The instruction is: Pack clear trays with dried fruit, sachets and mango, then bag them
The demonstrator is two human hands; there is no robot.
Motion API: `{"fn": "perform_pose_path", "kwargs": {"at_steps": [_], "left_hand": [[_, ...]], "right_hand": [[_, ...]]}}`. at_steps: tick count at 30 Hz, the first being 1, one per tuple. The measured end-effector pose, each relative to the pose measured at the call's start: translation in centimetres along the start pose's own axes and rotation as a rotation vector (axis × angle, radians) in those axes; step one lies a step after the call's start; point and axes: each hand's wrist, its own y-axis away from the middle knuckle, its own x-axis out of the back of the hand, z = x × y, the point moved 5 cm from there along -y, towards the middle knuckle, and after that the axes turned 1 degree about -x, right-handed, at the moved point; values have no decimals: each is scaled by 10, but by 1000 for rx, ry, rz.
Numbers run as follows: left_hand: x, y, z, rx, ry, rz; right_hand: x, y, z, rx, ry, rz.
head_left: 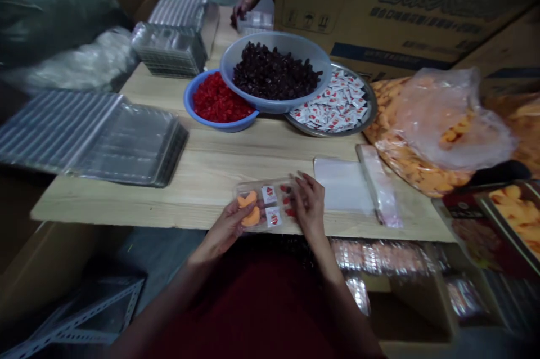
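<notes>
Dark red cloth (248, 303) on the person's body is nearest, and two bare arms reach past it to the front edge of the desk (202, 148). At that edge is a clear tray (262, 227), the middle of our clock. From 8 o'clock, the left hand (230, 224) pinches the tray's left end, thumb on top by the orange slices (252, 216), likely so it won't slip. From 4 o'clock, the right hand (310, 201) bends its fingers over the other end, by some red bits (291, 212); I cannot tell if it pinches any. White packets (269, 194) sit between, so each treat seems to have its own spot. A blue bowl (223, 126) at 11 o'clock, a big bowl (272, 106) at 12 and a metal pan (373, 106) at 1 stand close together, maybe so they are easy to reach. More trays (126, 142) are stacked at 10 o'clock, and an orange-filled bag (405, 151) lies at 2, off to the sides, perhaps to leave working room.
</notes>
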Motion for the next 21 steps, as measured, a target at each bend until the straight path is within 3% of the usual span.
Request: {"fn": "perform_pose_path", "kwargs": {"at_steps": [3, 5, 8, 12, 17, 21], "left_hand": [[10, -6, 6, -81, 47, 90], [16, -9, 14, -125, 63, 133], [22, -9, 29, -171, 77, 164], [29, -3, 44, -212, 81, 213], [33, 3, 49, -232, 72, 242], [34, 2, 44, -193, 81, 237]], "right_hand": [[26, -2, 3, -26, 182, 83], [37, -5, 12, -99, 329, 47], [38, -4, 18, -156, 555, -127], [32, 12, 1, -128, 690, -297], [34, 35, -7, -128, 825, -374], [40, 29, 3, -125, 812, -376]]}}
